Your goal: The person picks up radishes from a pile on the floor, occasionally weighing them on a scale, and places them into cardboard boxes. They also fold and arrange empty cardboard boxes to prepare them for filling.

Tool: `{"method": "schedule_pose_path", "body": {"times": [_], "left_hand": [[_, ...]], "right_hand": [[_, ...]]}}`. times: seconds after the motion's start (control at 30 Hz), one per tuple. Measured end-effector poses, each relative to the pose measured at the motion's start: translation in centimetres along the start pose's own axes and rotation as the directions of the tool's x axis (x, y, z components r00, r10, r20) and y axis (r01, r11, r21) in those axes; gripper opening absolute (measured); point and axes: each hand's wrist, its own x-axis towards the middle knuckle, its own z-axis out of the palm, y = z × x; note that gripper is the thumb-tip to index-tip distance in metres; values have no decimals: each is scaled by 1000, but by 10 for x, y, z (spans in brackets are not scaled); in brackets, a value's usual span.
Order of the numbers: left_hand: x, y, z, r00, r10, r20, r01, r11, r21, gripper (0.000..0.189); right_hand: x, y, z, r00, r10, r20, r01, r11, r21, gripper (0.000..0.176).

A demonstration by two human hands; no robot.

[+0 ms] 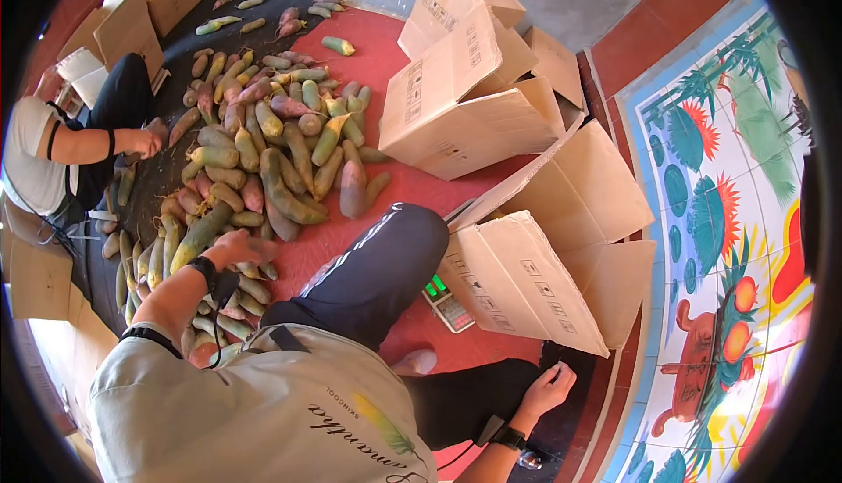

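My left hand (230, 249) is over the near edge of a large pile of long green and reddish root vegetables (285, 171). Its fingers are smeared by motion, so whether they grip one is unclear. Beside it lies a long, thick green root (202, 236). My right hand (550, 386) is at the lower right near my knee, with fingers curled together and nothing visible in them. An open cardboard box (526, 281) stands just above that hand. A scale with a lit green display (452, 309) sits partly under this box.
More cardboard boxes (456, 97) stand at the back. Another person (79, 145) sits at the left with a hand near the pile. Red and black sheets cover the floor. A tiled, painted wall (702, 220) runs along the right.
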Motion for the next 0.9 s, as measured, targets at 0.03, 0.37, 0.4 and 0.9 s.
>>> {"method": "schedule_pose_path", "body": {"times": [0.03,0.37,0.4,0.9], "left_hand": [[-1,18,-12,1000,28,-10,-28,998,-60,76],[-66,180,-112,855,518,-35,-297,432,-852,62],[-67,189,-112,853,520,-39,-300,428,-853,62],[-99,271,-63,326,933,152,-514,310,-800,61]], "right_hand": [[0,0,0,1000,11,3,-11,1000,0,11],[0,-15,-4,999,-35,10,33,990,138,9],[3,-23,-5,999,-37,6,36,990,137,9],[32,-164,-25,618,-358,700,-301,715,631,64]]}}
